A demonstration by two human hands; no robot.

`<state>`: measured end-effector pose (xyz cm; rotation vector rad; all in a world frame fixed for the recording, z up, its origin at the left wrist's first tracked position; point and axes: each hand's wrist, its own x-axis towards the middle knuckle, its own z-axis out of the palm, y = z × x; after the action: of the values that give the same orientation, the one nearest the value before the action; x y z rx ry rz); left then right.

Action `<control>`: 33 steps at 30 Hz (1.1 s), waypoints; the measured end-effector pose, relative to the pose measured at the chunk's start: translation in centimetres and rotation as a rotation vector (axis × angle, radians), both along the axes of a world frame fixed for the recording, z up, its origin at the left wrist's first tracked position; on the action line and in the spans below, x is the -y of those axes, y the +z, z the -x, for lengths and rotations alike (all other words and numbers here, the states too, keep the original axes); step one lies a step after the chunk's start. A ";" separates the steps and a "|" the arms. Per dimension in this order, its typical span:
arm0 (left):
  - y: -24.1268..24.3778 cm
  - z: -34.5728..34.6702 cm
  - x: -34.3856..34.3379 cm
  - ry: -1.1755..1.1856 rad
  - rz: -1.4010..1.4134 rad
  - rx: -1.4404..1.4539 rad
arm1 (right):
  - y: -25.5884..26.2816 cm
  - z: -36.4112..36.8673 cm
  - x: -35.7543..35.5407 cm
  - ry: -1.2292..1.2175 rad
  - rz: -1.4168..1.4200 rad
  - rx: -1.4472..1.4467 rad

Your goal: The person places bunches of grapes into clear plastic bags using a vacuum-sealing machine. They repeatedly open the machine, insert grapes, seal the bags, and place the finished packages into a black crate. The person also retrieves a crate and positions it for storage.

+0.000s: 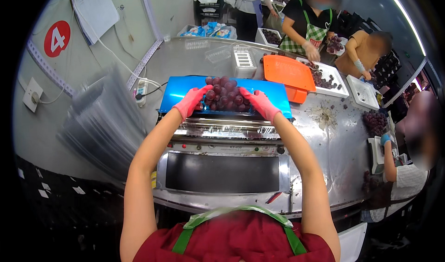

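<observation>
Dark red grapes (225, 95) rest in a clear plastic tray on the blue top (177, 93) of a film wrapping machine. My left hand (193, 101), in a pink glove, is at the tray's left end. My right hand (260, 104), gloved alike, is at its right end; both hands grip the tray between them. Transparent film (226, 128) lies over the rollers just in front. Nearer me is the machine's black plate (222, 172), framed in metal, below a strip with knobs and lights.
Stacked clear trays (104, 123) stand left of the machine. An orange container (288, 74) and white boxes of grapes (342, 88) are beyond it to the right. Co-workers stand across and right of the metal table (313, 140). A red-handled tool (274, 197) lies near the front edge.
</observation>
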<state>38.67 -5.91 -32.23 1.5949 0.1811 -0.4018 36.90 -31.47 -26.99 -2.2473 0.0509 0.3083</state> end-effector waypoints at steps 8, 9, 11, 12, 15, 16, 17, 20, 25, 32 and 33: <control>1.3 8.9 -3.1 0.424 -0.874 0.644 | -4.3 6.2 6.2 -0.168 0.321 0.540; 1.2 9.9 -3.8 0.375 -0.978 0.577 | -4.9 7.1 7.3 -0.164 0.415 0.572; 0.8 11.7 -4.3 0.277 -1.170 0.429 | -6.0 8.5 9.0 -0.147 0.614 0.632; 0.3 12.1 -3.9 0.271 -1.317 0.411 | -6.2 8.8 8.9 -0.156 0.660 0.630; 0.0 12.7 -2.2 0.143 -1.600 0.373 | -6.6 9.3 7.8 -0.187 0.710 0.626; -0.1 12.6 -1.8 0.130 -1.611 0.350 | -5.0 9.7 6.8 -0.156 0.793 0.489; -0.1 12.4 -1.6 0.116 -1.621 0.327 | -5.6 9.2 7.1 -0.145 0.849 0.450; -0.5 12.0 -2.5 0.088 -1.568 0.259 | -5.0 9.5 6.6 -0.132 0.785 0.392; -1.5 12.3 -2.5 0.231 -1.440 0.309 | -5.2 10.7 7.1 -0.214 0.883 0.426; -2.6 10.6 -3.6 0.310 -0.852 0.166 | -5.1 9.1 7.7 -0.147 0.462 0.190; -1.7 10.7 -4.0 0.359 -0.707 0.086 | -4.9 9.0 8.2 -0.198 0.168 0.064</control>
<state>28.00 -1.88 -33.91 2.2123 0.5818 0.0282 27.87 -39.65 -31.86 -2.3935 0.2721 0.1296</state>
